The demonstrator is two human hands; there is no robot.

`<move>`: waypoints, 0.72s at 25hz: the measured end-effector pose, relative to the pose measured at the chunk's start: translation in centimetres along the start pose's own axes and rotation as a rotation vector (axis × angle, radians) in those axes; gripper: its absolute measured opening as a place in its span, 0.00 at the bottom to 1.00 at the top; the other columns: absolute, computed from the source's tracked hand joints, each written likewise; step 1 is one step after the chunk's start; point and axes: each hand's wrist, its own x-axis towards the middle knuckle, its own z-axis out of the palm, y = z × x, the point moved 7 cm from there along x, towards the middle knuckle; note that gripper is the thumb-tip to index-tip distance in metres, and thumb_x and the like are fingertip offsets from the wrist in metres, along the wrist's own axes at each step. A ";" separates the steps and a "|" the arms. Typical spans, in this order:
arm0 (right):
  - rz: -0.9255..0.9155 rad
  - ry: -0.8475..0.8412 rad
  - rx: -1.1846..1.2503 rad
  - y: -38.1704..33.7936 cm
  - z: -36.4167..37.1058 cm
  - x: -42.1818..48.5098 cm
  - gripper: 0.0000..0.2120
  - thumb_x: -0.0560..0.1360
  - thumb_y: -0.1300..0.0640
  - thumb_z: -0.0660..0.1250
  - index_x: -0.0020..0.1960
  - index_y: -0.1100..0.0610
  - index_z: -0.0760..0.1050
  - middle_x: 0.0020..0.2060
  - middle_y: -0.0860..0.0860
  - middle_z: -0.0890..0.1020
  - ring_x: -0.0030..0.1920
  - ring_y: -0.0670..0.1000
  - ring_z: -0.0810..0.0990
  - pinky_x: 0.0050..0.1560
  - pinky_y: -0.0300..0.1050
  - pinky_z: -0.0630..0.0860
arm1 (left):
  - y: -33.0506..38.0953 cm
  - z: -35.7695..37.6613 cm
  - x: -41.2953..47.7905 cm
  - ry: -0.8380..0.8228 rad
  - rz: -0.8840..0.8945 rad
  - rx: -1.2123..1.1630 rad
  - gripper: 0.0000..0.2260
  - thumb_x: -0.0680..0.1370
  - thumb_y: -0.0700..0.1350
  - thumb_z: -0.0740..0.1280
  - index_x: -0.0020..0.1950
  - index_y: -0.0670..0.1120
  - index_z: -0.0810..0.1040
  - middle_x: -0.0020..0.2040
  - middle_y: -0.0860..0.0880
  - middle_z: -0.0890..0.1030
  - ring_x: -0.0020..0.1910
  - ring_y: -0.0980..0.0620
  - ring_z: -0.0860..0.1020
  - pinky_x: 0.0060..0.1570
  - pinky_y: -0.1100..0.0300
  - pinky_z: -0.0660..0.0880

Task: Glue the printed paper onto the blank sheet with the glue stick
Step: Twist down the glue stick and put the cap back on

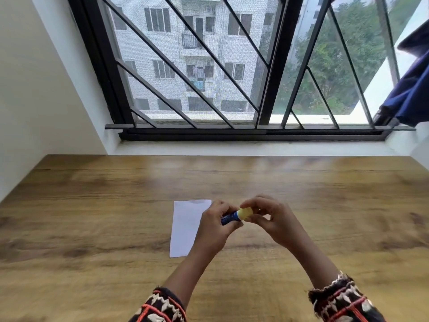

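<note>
A glue stick (235, 216) with a blue body and a yellow cap is held level above the wooden table (92, 205). My left hand (214, 226) grips the blue body. The fingers of my right hand (269, 217) close around the yellow cap (246, 213), which sits on the stick. A white sheet of paper (185, 226) lies flat on the table under and left of my left hand, which hides its right part. No print shows on the sheet. I see only this one sheet.
The table runs to the wall under a barred window (232, 66). A white wall (34, 101) stands at the left. Dark blue cloth (408, 94) hangs at the upper right.
</note>
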 end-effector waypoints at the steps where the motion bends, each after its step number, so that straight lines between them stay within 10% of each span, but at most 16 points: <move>1: -0.006 0.004 -0.045 -0.1 0.0 0.0 0.07 0.69 0.61 0.71 0.47 0.57 0.80 0.41 0.51 0.82 0.41 0.49 0.80 0.44 0.47 0.79 | 0.0 0.0 0.0 0.001 0.000 -0.005 0.08 0.68 0.37 0.74 0.44 0.47 0.80 0.43 0.49 0.77 0.42 0.56 0.76 0.41 0.70 0.72; 6: 0.054 0.073 -0.307 0.3 -0.3 0.1 0.15 0.72 0.45 0.65 0.39 0.58 0.78 0.29 0.50 0.78 0.31 0.50 0.75 0.33 0.41 0.70 | 0.2 0.3 0.0 -0.006 0.000 0.001 0.08 0.67 0.37 0.75 0.42 0.47 0.79 0.42 0.49 0.78 0.42 0.53 0.77 0.41 0.66 0.72; 13: 0.015 -0.045 -0.067 0.0 0.3 -0.1 0.12 0.67 0.68 0.71 0.47 0.55 0.77 0.43 0.45 0.78 0.42 0.45 0.79 0.42 0.37 0.78 | 0.2 0.1 0.1 -0.004 -0.016 0.004 0.09 0.67 0.37 0.74 0.41 0.49 0.79 0.40 0.51 0.76 0.40 0.56 0.76 0.39 0.70 0.71; 18: 0.049 0.004 -0.100 0.4 0.1 -0.1 0.06 0.69 0.57 0.72 0.43 0.58 0.78 0.36 0.50 0.80 0.33 0.46 0.77 0.36 0.46 0.77 | 0.2 0.3 0.0 -0.005 -0.018 0.011 0.08 0.66 0.37 0.75 0.42 0.43 0.79 0.41 0.46 0.77 0.41 0.50 0.76 0.41 0.62 0.72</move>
